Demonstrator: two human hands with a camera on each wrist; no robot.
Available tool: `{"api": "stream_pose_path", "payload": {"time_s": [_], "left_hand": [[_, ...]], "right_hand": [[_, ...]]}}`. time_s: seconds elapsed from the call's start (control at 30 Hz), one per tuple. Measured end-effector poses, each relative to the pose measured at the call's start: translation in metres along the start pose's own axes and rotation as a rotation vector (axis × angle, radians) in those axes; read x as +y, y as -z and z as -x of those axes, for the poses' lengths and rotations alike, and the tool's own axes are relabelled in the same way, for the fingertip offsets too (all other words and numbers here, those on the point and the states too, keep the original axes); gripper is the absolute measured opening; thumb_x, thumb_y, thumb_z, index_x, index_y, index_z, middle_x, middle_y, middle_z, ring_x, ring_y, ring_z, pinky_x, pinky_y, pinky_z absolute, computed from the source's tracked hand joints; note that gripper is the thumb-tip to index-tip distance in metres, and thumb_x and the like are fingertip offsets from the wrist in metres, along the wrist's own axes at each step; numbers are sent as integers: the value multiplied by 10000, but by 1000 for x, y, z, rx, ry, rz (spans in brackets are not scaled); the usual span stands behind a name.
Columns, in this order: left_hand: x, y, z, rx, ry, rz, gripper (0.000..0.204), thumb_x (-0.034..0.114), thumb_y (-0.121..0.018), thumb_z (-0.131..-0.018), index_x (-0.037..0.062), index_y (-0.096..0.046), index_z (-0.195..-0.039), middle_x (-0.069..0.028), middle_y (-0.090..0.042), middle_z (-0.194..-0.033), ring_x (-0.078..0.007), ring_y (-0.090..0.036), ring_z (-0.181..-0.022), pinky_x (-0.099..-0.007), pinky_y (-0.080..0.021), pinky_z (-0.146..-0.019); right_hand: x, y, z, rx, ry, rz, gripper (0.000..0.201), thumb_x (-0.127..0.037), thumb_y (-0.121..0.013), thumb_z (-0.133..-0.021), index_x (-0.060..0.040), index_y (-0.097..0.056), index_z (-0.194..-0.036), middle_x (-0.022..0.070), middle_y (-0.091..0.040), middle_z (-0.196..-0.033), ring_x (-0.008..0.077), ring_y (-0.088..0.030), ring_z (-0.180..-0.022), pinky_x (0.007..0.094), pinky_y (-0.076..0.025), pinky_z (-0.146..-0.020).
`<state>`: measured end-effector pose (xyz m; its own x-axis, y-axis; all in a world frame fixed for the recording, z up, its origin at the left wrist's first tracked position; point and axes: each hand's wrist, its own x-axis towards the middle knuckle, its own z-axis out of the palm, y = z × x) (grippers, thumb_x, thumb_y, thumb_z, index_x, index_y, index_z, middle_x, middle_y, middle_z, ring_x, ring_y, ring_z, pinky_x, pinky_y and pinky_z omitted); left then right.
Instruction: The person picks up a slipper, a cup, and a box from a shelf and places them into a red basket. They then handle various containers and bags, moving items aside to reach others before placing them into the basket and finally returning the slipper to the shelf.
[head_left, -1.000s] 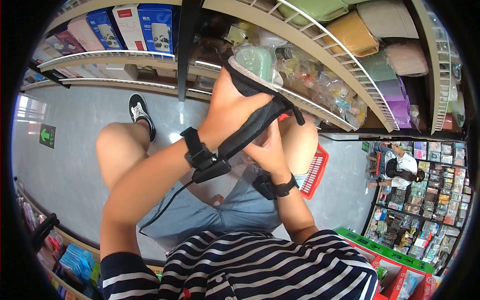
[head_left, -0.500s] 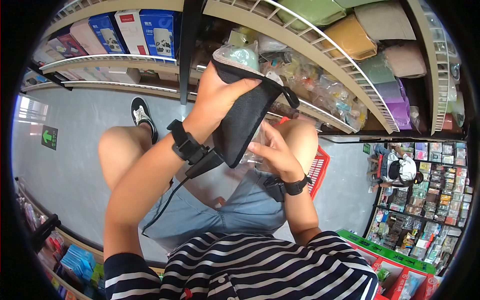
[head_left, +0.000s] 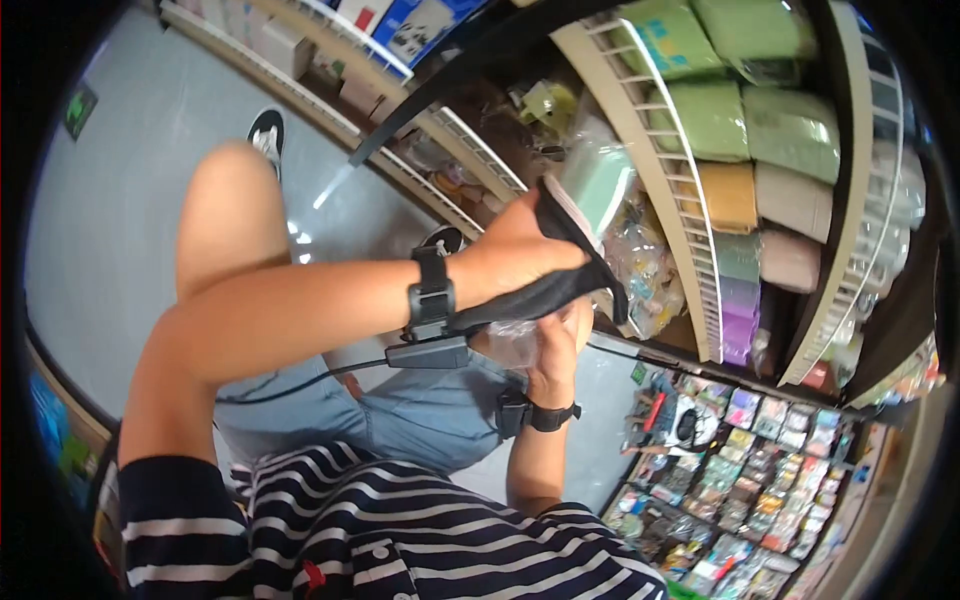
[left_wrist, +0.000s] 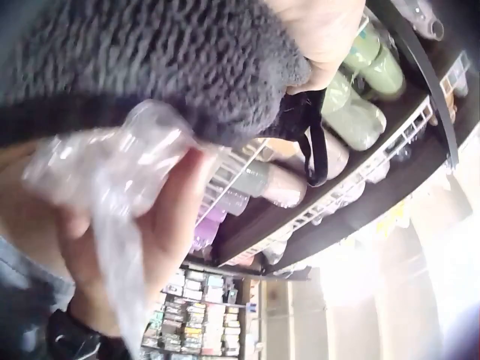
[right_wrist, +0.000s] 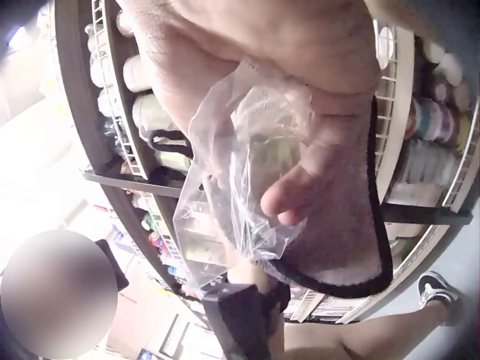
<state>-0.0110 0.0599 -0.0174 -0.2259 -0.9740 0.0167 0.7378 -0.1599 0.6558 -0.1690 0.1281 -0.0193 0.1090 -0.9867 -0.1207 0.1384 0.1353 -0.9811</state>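
Note:
My left hand (head_left: 515, 255) grips a black and grey textured cloth pad (head_left: 540, 302) by its edge, thumb on the black side. In the left wrist view, the pad's ribbed grey face (left_wrist: 172, 64) fills the top, with a black loop (left_wrist: 317, 157) hanging from a corner. Just below the pad, my right hand (head_left: 556, 352) holds a crumpled clear plastic bag (head_left: 512, 342) between thumb and fingers. The right wrist view shows the bag (right_wrist: 244, 165) bunched against the palm, beside the pad's black-bound edge.
A wrapped mint-green package (head_left: 600, 188) lies on the shelf behind the pad. Wire-fronted shelves (head_left: 700, 260) with folded green, yellow and purple goods rise on the right. My bare knee (head_left: 235, 205) is at left. A person (head_left: 690, 420) is farther off, by racks of small packs.
The head view has turned, swinging the shelves and floor round. The pad has tilted from broadside to nearly edge-on. Both hands keep hold of the pad and the bag.

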Motion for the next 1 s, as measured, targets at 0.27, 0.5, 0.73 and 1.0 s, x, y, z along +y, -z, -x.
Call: {"api": "stream_pose_path", "payload": {"time_s": [0.27,0.5,0.73,1.0], "left_hand": [[2,-5,8,-86,-204,-486,564,141,-711,-637,-20,-478,-1125,-203,-605,-971,-310,-607,-922,-378,-482,-813],[36,-9,21,-150,-683,-1282,415,113,-646,-648,-11,-522,-1024,-134,-595,-811,-310,-609,-814,-409,-484,-672],[32,2,3,-360,-876,-1542,377,145,-625,-691,38,-517,-1036,-89,-580,-879,-271,-577,-852,-387,-461,-671],[53,-19,-11,-602,-721,-1222,237,34,-619,-693,-49,-493,-875,-219,-575,-838,-386,-598,-821,-419,-495,-685]], "right_hand": [[-40,15,0,12,-19,865,455,-177,-635,-888,25,-500,-1272,123,-584,-1213,242,-566,-1106,366,-452,-938],[-105,20,-10,13,242,162,918,-318,-753,-785,-61,-200,-1471,172,-349,-1447,326,-351,-1340,472,-295,-1104],[-94,-3,-16,143,293,-299,306,-170,-650,-833,-48,-561,-1099,119,-561,-1178,335,-430,-1264,552,-297,-1091],[-107,21,5,188,401,-605,299,-112,-693,-734,-11,-591,-996,118,-593,-1064,327,-454,-1221,555,-274,-1105]]}}
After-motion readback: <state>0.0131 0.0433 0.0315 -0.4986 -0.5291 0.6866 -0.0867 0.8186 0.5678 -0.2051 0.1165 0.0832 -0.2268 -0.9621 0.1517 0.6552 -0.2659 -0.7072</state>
